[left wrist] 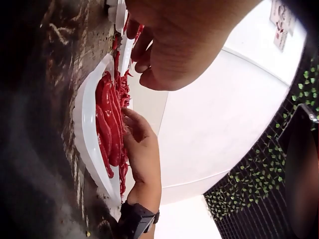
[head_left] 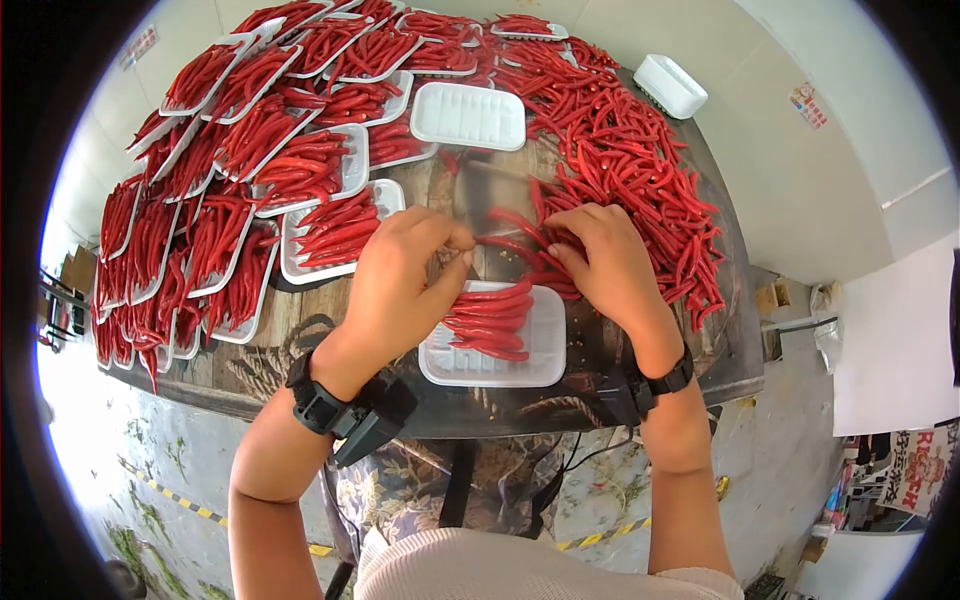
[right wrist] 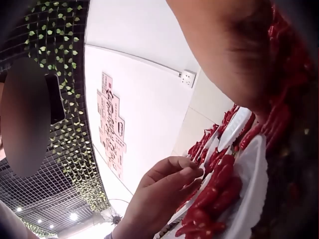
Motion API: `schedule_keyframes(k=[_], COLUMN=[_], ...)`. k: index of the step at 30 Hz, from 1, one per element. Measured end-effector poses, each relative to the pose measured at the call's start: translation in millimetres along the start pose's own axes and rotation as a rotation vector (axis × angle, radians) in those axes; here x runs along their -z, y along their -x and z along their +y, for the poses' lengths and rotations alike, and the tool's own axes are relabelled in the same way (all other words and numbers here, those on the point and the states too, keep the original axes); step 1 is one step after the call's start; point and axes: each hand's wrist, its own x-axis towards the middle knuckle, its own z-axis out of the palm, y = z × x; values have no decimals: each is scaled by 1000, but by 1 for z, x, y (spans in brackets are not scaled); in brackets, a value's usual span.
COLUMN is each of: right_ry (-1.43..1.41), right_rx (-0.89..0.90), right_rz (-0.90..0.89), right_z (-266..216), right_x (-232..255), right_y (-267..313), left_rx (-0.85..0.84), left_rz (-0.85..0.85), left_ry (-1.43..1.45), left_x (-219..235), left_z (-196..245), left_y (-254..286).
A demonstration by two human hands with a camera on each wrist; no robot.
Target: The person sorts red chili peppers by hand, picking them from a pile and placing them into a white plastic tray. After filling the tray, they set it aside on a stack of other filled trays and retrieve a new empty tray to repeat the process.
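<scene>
My left hand (head_left: 405, 265) is left of the near tray, thumb and forefinger brought together at the stem end of a red chili pepper (head_left: 508, 246). The right hand (head_left: 605, 255) has its fingers curled round chili peppers at the near edge of the loose heap; its fingertips are partly hidden among them. Between the wrists, close to the table's front edge, sits a white ribbed foam tray (head_left: 545, 345) with a row of chili peppers (head_left: 490, 322) laid side by side. In the left wrist view this tray (left wrist: 89, 117) shows edge-on beneath both hands.
A big heap of loose chilies (head_left: 630, 160) covers the table's right side. Filled trays (head_left: 300, 175) overlap in stacks on the left. An unfilled white tray (head_left: 467, 115) lies beyond the hands, and a stack of white trays (head_left: 670, 87) stands at the back right edge.
</scene>
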Motion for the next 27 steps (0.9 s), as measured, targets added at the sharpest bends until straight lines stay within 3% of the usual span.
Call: schedule_keyframes(k=[4, 7, 10, 14, 16, 20, 25, 27], right_ry=[-37, -136, -106, -155, -782, -1060, -838, -689], right_rx=[-6, -19, 1, -10, -83, -152, -8, 129], right_rz=[-39, 85, 337, 389, 351, 205, 71, -24], right_z=[-1, 1, 4, -2, -12, -20, -34, -39], right_x=[0, 1, 4, 15, 20, 17, 1, -2], right_y=[-1, -2, -3, -3, -2, 2, 3, 2], left_rx=[12, 27, 9, 20, 18, 22, 30, 33], left_rz=[11, 17, 17, 12, 24, 32, 33, 21], left_ry=[-5, -2, -4, -6, 1, 7, 6, 9], left_x=[-1, -1, -1, 0, 0, 0, 1, 1], left_z=[0, -1, -2, -2, -3, -5, -4, -4], left_y=[0, 0, 0, 0, 0, 0, 0, 0])
